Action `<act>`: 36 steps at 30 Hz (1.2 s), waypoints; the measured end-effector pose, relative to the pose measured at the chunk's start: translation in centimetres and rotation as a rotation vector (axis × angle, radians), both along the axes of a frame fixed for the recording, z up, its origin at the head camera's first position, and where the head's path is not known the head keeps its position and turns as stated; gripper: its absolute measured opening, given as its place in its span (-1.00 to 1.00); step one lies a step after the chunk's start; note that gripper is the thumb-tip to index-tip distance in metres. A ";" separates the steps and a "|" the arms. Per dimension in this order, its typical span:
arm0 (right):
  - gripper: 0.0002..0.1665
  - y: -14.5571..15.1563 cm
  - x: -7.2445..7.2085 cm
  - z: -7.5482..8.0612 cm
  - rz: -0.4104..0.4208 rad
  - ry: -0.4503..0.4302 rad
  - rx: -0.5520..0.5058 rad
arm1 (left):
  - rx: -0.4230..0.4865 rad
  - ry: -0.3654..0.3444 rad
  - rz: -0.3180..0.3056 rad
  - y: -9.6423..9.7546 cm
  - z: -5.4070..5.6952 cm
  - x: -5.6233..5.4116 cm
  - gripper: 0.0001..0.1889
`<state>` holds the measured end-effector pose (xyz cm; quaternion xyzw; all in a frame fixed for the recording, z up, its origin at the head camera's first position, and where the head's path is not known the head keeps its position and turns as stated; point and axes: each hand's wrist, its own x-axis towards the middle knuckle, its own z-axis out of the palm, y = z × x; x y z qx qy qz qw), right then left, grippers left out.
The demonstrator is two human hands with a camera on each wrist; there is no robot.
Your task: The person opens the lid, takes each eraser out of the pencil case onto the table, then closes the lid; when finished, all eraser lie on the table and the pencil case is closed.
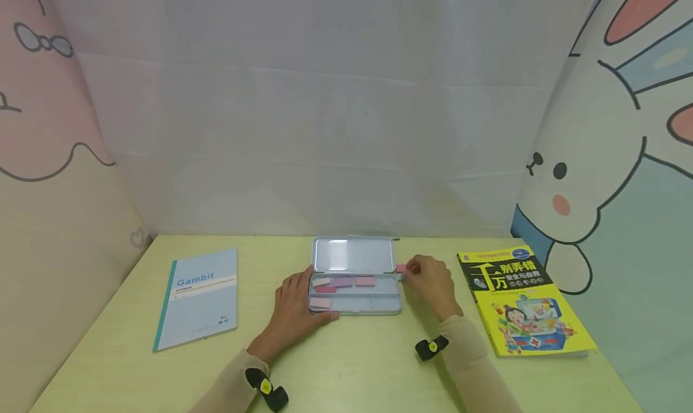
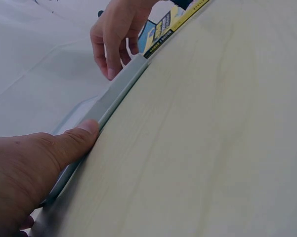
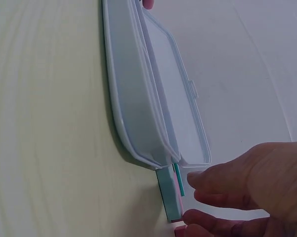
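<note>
Well, the left hand (image 1: pixel 295 302) grips a pale-blue rectangular case (image 1: pixel 354 258). Apart, the right hand (image 1: pixel 435 282) meets a pink rectangular block (image 1: pixel 401 268); pinching, I can't tell.

Case (image 1: pixel 346 303) on table (image 1: pixel 352 365), between notebook (image 1: pixel 197 305) left and book (image 1: pixel 522 305) right; blocks (image 1: pixel 365 281) inside, more beside its right end; curtain (image 1: pixel 325 130) behind

A smooth, plastic-looking case (image 1: pixel 351 303), its lid (image 1: pixel 373 258) glossy inside, sits on a matt, wood-grained tabletop (image 1: pixel 357 365) between a paper-covered notebook (image 1: pixel 197 305) at left and a smooth-covered paper book (image 1: pixel 520 302) at right, before a creased, cloth-like backdrop (image 1: pixel 325 112).
</note>
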<state>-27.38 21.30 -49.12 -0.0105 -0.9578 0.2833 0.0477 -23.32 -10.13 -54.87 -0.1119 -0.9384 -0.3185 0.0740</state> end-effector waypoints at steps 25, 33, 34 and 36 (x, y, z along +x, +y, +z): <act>-0.76 -2.2 0.6 1.0 0.320 0.074 -0.069 | 0.005 -0.006 -0.004 0.0 0.1 0.0 0.24; -0.85 -4.1 0.9 -0.8 0.333 0.128 -0.078 | -0.004 0.007 0.000 0.0 0.0 0.0 0.25; -0.86 -4.3 0.9 -1.0 0.325 0.138 -0.076 | -0.004 0.008 0.000 -0.1 0.0 0.0 0.25; -0.86 -4.6 0.9 -1.3 0.305 0.146 -0.086 | -0.007 0.009 -0.001 -0.1 0.0 0.0 0.26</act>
